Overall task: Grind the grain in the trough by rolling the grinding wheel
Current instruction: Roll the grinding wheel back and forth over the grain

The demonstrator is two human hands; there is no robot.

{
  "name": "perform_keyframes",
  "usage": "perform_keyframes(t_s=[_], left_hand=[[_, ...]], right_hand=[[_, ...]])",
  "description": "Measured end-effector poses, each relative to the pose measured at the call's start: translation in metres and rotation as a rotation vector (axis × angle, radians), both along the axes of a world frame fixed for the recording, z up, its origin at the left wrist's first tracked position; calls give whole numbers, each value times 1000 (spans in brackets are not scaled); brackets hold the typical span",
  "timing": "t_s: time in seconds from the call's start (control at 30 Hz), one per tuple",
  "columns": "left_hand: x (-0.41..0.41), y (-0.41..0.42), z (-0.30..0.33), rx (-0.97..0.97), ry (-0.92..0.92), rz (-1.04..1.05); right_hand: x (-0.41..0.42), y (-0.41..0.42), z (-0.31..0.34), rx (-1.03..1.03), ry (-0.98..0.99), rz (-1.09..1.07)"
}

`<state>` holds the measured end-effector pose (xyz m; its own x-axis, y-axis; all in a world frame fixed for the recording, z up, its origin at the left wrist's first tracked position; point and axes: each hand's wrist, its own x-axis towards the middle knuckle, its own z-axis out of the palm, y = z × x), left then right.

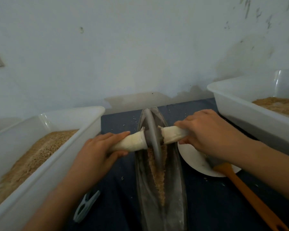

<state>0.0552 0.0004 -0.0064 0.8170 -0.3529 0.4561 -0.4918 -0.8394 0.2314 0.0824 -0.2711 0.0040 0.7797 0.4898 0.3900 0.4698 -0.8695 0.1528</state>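
Note:
A long grey boat-shaped trough [177, 180] runs away from me on the dark blue table. Brown grain [157, 174] lies along its groove. The grey grinding wheel [153, 135] stands upright in the groove towards the far end. A cloth-wrapped axle [132, 142] sticks out on both sides of the wheel. My left hand [97, 150] grips the left end of the axle, and my right hand [205, 130] grips the right end.
A white bin of grain [60, 157] stands at the left, another white bin [250, 110] at the right. A white plate [195, 160] with a wooden spatula [247, 192] lies right of the trough. A grey clip [86, 207] lies near left. The wall is close behind.

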Motion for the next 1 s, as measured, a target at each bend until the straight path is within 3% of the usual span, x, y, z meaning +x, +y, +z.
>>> perform_keyframes(t_s=[0.17,0.3,0.53,0.67,0.77,0.87,1.0], left_hand=[[-17,22,18,-150,431,-173],[-21,28,25,-120,567,-249],[0,3,-2,-23,73,1],[3,0,-7,52,-57,36],[-2,5,1,-37,90,-38],[-11,18,15,-157,395,-135],[-22,31,26,-147,662,-283]], right_hand=[[-27,-7,30,-19,275,79],[-35,-10,38,-29,346,89],[1,4,5,10,15,-8],[6,3,0,18,21,-37],[-7,0,9,-34,55,8],[-24,-3,26,-31,240,64],[-42,-9,45,-21,390,138]])
